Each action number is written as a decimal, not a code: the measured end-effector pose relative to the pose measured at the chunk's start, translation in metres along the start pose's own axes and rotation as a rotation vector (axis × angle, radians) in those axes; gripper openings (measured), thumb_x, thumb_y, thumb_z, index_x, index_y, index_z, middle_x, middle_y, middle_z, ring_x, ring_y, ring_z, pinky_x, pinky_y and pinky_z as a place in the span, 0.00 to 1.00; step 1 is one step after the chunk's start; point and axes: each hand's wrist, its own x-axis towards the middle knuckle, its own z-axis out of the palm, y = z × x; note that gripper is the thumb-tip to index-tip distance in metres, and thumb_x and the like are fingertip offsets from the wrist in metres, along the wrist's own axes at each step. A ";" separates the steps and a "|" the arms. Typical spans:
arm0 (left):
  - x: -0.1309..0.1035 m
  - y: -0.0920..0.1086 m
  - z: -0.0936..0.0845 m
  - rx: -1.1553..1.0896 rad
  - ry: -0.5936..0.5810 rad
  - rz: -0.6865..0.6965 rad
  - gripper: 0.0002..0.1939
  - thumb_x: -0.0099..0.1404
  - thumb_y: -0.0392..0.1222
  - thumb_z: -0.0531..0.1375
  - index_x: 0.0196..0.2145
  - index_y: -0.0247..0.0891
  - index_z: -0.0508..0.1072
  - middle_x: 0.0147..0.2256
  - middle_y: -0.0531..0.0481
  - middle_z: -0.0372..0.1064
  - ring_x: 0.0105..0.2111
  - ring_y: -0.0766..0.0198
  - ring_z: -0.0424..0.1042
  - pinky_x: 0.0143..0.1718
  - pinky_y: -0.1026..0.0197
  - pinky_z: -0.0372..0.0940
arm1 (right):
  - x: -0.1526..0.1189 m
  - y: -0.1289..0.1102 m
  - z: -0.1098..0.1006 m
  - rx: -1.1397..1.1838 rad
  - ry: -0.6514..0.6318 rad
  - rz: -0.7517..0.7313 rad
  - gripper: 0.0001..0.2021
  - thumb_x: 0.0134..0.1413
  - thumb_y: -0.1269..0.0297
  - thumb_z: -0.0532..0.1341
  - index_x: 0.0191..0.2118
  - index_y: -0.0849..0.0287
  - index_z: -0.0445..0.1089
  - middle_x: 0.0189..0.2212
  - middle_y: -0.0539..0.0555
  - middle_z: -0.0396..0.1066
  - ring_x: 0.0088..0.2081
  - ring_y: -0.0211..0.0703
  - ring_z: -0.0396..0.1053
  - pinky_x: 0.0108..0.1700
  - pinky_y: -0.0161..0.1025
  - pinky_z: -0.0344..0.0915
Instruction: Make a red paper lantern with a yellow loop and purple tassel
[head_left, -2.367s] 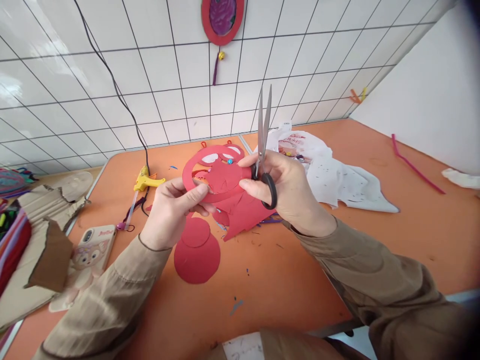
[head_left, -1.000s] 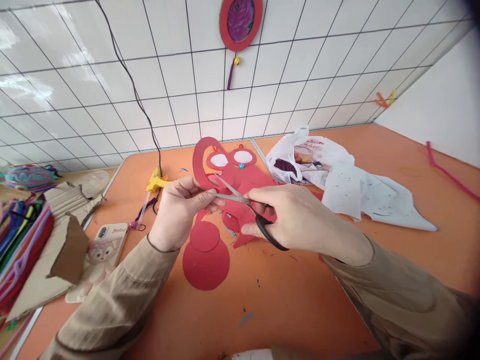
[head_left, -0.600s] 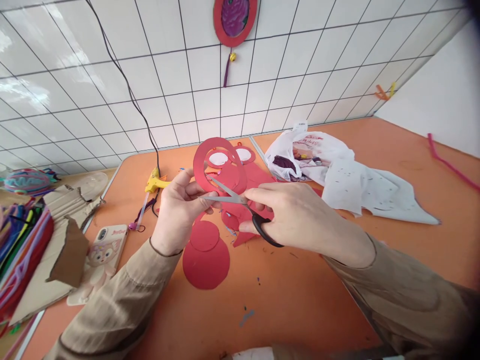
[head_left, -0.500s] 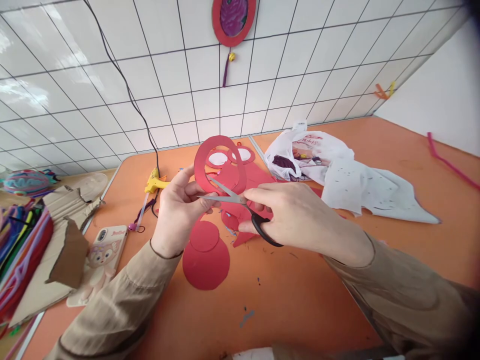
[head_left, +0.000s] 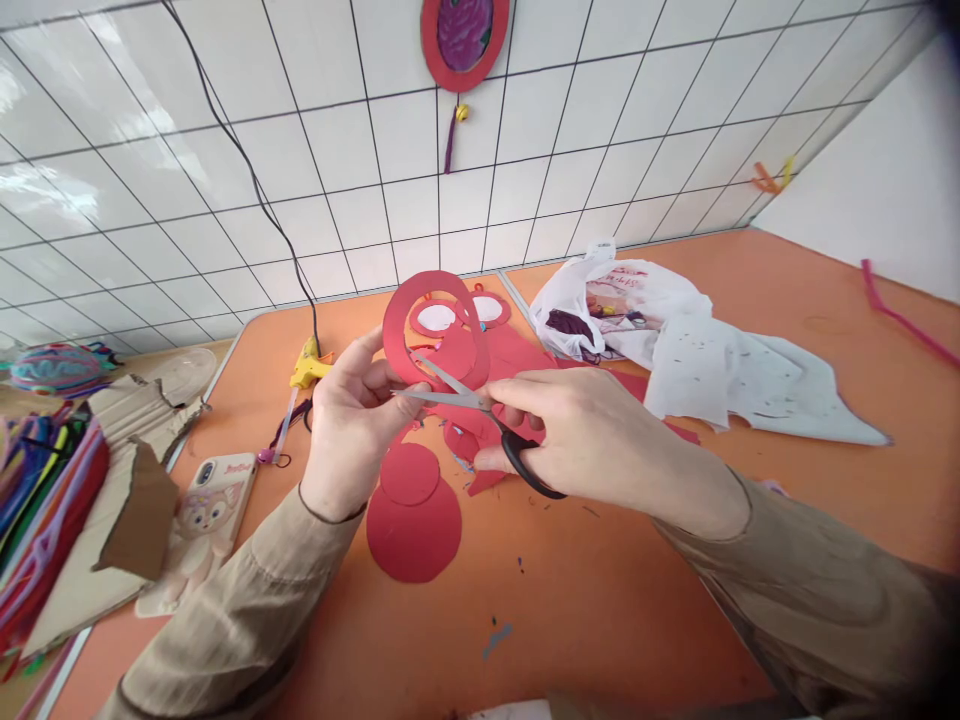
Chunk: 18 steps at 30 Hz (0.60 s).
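My left hand (head_left: 356, 410) pinches the lower left edge of a red paper ring (head_left: 397, 335) between thumb and fingers. In my right hand (head_left: 585, 430) are scissors (head_left: 531, 470) with black handles, their blades parted and pointing left at the ring's lower edge. One blade passes across the ring's opening, the other runs below it near my left thumb. Under the hands lie red paper pieces (head_left: 517, 350), partly covered. Nearer to me, a small red disc (head_left: 409, 473) overlaps a larger red disc (head_left: 415, 535) on the orange table (head_left: 600, 620).
A yellow glue gun (head_left: 306, 367) stands behind my left hand. At the left are a phone (head_left: 214, 500), torn cardboard (head_left: 139, 510) and pipe cleaners (head_left: 52, 500). White plastic bags (head_left: 652, 300) and crumpled white sheeting (head_left: 750, 385) lie at the back right.
The ring and my left hand have shifted slightly left. My right hand and the scissors have stayed nearly in place, with the blades still parted.
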 end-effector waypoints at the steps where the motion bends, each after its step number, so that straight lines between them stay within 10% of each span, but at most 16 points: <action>1: 0.000 0.000 0.000 -0.001 0.012 0.008 0.25 0.52 0.35 0.70 0.49 0.39 0.74 0.31 0.52 0.77 0.27 0.65 0.75 0.27 0.65 0.69 | 0.000 0.001 0.001 0.004 0.008 0.003 0.16 0.52 0.50 0.64 0.28 0.58 0.66 0.19 0.47 0.61 0.21 0.34 0.52 0.24 0.37 0.46; 18: -0.003 0.000 0.004 0.025 -0.044 -0.002 0.24 0.53 0.35 0.70 0.48 0.39 0.75 0.29 0.52 0.78 0.29 0.63 0.77 0.30 0.63 0.72 | -0.002 0.001 0.005 -0.052 0.044 -0.045 0.20 0.55 0.57 0.63 0.25 0.57 0.51 0.17 0.44 0.53 0.21 0.32 0.44 0.24 0.36 0.42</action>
